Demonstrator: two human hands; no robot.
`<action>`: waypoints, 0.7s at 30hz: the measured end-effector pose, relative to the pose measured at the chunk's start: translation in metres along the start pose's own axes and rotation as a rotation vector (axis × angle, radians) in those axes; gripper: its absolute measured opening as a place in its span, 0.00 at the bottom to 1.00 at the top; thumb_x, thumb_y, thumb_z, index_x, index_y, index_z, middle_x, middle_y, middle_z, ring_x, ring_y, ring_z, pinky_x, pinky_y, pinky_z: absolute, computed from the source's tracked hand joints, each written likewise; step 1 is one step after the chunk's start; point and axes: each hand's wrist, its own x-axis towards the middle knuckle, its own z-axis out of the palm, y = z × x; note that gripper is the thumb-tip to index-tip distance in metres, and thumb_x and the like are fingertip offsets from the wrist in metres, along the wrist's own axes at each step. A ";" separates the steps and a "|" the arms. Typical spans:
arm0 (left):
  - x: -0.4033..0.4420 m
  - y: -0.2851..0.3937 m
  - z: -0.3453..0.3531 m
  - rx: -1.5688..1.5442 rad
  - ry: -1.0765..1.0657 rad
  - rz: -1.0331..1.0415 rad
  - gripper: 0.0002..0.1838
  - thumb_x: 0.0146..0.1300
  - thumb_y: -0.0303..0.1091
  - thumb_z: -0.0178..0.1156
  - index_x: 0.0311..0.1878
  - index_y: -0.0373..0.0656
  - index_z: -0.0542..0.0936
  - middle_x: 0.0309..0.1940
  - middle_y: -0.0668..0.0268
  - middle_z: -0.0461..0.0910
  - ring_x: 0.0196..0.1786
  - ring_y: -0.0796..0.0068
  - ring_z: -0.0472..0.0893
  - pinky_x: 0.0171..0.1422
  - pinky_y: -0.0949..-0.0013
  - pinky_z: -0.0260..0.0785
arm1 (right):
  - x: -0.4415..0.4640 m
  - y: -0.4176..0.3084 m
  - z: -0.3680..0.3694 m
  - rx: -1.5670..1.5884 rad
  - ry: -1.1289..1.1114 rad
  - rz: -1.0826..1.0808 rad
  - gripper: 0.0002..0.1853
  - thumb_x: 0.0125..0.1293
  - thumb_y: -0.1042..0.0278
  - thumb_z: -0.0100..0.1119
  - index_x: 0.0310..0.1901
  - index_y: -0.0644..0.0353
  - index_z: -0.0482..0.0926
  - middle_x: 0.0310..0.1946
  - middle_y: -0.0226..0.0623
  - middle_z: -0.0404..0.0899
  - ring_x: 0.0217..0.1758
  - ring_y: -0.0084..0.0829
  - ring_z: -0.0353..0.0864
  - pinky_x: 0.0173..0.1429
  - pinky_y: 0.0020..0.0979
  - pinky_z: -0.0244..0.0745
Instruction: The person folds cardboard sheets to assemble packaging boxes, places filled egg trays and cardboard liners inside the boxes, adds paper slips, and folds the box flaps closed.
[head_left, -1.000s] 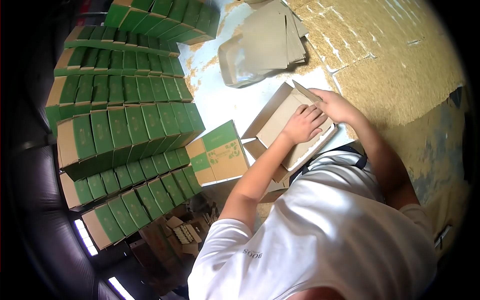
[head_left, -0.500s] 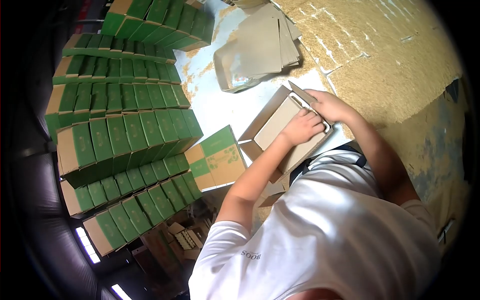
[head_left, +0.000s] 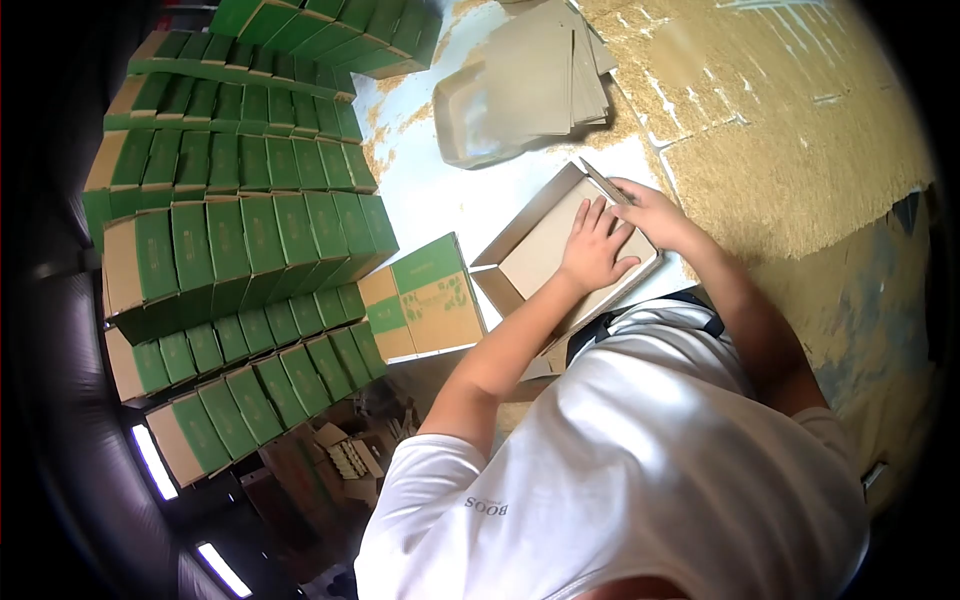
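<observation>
An open cardboard box [head_left: 523,231] stands at the table's edge, close to my waist, its inside facing up. A flat light-brown cardboard piece [head_left: 541,243] lies inside it. My left hand [head_left: 597,248] rests on that piece with its fingers spread, near the box's right end. At that end my right hand [head_left: 655,217] is closed around the upright flap [head_left: 601,180], the thumb on the inner side. The tips of its other fingers are partly hidden behind the flap.
Stacked green-and-brown boxes [head_left: 240,240] fill the left side. A green-printed carton [head_left: 430,300] stands nearer. Beyond my hands, flat cardboard sheets [head_left: 545,75] lie over a blurry-looking tray [head_left: 463,135]. Yellowish shredded material [head_left: 800,140] covers the surface at right.
My left hand has gone from curled fingers at the cardboard piece's right end to a flat, spread palm. The piece appears to sit lower in the box. My right hand keeps its hold.
</observation>
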 end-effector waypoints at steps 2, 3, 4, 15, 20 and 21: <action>-0.009 -0.014 0.001 -0.090 -0.068 0.013 0.28 0.62 0.50 0.64 0.62 0.46 0.78 0.64 0.47 0.72 0.72 0.42 0.67 0.80 0.42 0.53 | -0.001 0.014 0.011 0.139 -0.059 0.044 0.37 0.73 0.55 0.56 0.77 0.65 0.57 0.74 0.52 0.63 0.76 0.41 0.64 0.76 0.35 0.59; -0.010 -0.020 -0.002 -0.131 -0.092 0.022 0.28 0.62 0.48 0.64 0.63 0.45 0.77 0.65 0.48 0.72 0.72 0.43 0.67 0.80 0.43 0.54 | 0.001 0.020 0.017 0.141 -0.071 0.040 0.40 0.74 0.53 0.55 0.78 0.66 0.52 0.78 0.53 0.56 0.80 0.42 0.56 0.80 0.35 0.53; -0.016 -0.026 -0.022 -0.275 -0.142 0.024 0.26 0.63 0.38 0.62 0.65 0.45 0.76 0.66 0.49 0.73 0.71 0.46 0.70 0.79 0.48 0.58 | 0.003 0.029 0.017 0.098 -0.118 0.031 0.42 0.75 0.52 0.53 0.79 0.67 0.47 0.80 0.54 0.48 0.84 0.41 0.46 0.83 0.35 0.44; -0.132 -0.020 -0.015 -0.076 0.126 -1.037 0.41 0.71 0.48 0.59 0.79 0.44 0.50 0.75 0.34 0.50 0.78 0.37 0.54 0.81 0.52 0.50 | 0.007 -0.039 0.044 -1.174 -0.562 0.384 0.69 0.59 0.41 0.68 0.78 0.54 0.18 0.76 0.76 0.18 0.79 0.68 0.50 0.80 0.44 0.55; -0.106 -0.014 -0.031 -0.269 -0.128 -1.119 0.54 0.65 0.48 0.67 0.83 0.49 0.40 0.69 0.21 0.50 0.70 0.24 0.60 0.74 0.49 0.60 | 0.019 -0.021 0.025 -0.987 -0.707 0.370 0.69 0.57 0.54 0.73 0.78 0.49 0.18 0.74 0.81 0.20 0.74 0.71 0.60 0.78 0.43 0.61; -0.119 -0.024 -0.028 -0.377 -0.021 -1.105 0.56 0.62 0.46 0.70 0.82 0.46 0.42 0.69 0.24 0.51 0.70 0.28 0.62 0.74 0.50 0.61 | 0.025 -0.025 0.018 -0.913 -0.701 0.315 0.70 0.57 0.57 0.75 0.79 0.49 0.19 0.74 0.81 0.21 0.74 0.71 0.59 0.78 0.43 0.61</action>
